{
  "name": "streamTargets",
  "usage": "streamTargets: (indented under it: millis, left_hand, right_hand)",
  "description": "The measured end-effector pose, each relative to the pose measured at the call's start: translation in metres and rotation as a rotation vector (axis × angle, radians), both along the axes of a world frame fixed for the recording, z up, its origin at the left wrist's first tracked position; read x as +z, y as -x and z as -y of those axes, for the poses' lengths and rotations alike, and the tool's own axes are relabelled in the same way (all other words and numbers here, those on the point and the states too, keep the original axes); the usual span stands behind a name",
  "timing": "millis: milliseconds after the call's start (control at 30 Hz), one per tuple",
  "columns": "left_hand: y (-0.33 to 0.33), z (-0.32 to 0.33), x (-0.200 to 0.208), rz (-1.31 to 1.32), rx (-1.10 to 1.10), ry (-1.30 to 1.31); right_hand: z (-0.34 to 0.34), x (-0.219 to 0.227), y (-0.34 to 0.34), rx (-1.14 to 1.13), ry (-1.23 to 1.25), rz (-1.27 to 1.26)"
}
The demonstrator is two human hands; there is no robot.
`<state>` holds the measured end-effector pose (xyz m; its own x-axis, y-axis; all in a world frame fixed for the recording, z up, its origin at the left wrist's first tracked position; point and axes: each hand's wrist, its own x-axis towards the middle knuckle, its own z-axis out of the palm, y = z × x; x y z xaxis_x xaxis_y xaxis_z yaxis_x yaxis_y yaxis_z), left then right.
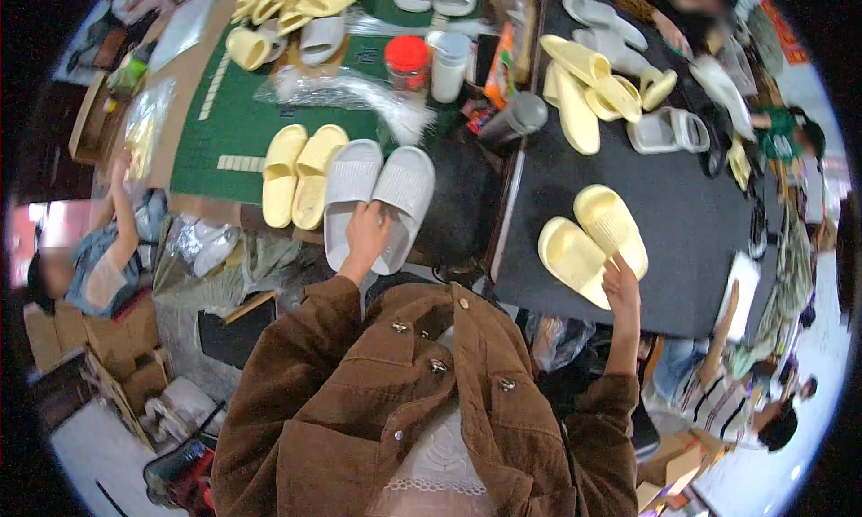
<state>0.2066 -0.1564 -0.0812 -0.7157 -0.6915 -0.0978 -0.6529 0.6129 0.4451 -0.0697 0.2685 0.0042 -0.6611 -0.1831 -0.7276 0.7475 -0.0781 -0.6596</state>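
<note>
My left hand (365,236) is closed on the inner edges of a pair of grey slippers (413,183), at the near edge of the green mat. Just left of them lies a pair of yellow slippers (310,171), side by side. Over on the dark table to the right, my right hand (621,286) pinches the heel end of a pale yellow pair of slides (606,220). The fingertips of that hand are partly hidden against the sole.
Farther back stand a red-lidded jar (407,63), a pale cup (449,66) and a dark tumbler (516,119). Clear plastic bags (350,95) lie on the green mat (206,153). More yellow slippers (575,95) are piled on the black table (673,265). Other people work on both sides.
</note>
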Motion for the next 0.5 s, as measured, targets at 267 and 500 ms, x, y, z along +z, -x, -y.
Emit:
streamTargets:
  millis: [267, 500]
  left_hand:
    - [-0.012, 0.046, -0.057, 0.010, 0.072, -0.037]
    - [-0.049, 0.173, -0.082, 0.036, 0.027, 0.218]
  right_hand:
    - [-0.010, -0.016, -0.004, 0.724, -0.991, -0.901]
    - [0.003, -0.015, -0.001, 0.854, -1.203, -0.907]
